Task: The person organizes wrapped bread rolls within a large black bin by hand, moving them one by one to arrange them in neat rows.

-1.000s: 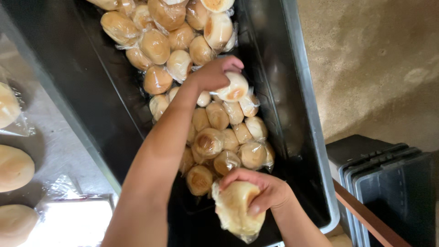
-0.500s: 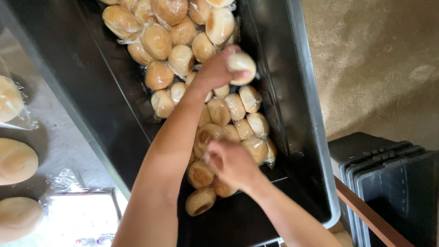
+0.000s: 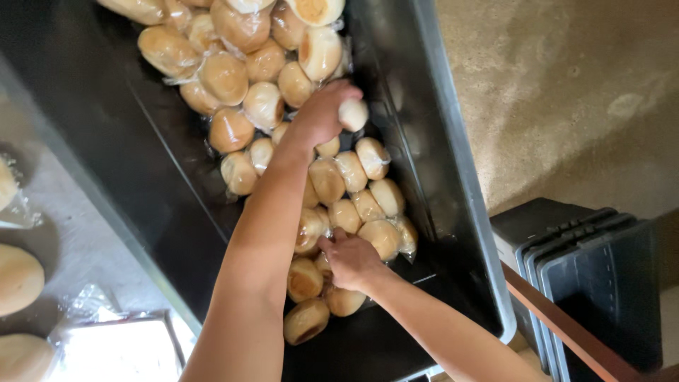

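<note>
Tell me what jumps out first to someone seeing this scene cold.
The pile of wrapped bread rolls filling the big black bin at centre catches the eye first. Next, the two bare arms reaching in: the left hand holds one pale roll near the bin's right wall, while the right hand presses on rolls at the near end. Stacked dark crates stand at lower right.

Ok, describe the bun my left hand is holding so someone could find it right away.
Start at the big black bin full of wrapped buns. Follow the left hand to the bin's right wall. It grips a small pale bun, raised above the pile and lighter than the browner ones below.
</note>
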